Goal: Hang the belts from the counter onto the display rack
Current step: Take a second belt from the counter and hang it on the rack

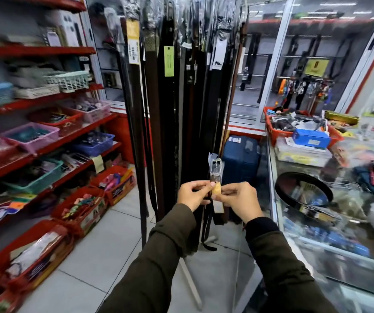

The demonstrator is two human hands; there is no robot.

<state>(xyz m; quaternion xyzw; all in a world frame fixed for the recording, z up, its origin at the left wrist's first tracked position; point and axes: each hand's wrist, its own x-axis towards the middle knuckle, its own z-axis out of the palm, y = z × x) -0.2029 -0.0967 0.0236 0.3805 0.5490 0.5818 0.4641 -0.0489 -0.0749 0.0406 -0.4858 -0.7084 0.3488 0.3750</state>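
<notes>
I hold one dark belt (215,171) upright in front of me, its plastic-wrapped metal buckle at the top and a tan tag just below. My left hand (192,194) pinches it from the left and my right hand (238,199) from the right, both at the tag. The strap hangs down behind my wrists. Just beyond stands the display rack (177,86), packed with many long dark belts that reach almost to the floor. On the glass counter (305,249) at right lies another black belt (303,192), coiled in a ring.
Red shelves (37,50) with plastic baskets line the left wall, with red crates on the tiled floor below. A blue suitcase (240,163) stands behind the rack. A red basket (278,132) of goods and folded cloths crowd the counter top.
</notes>
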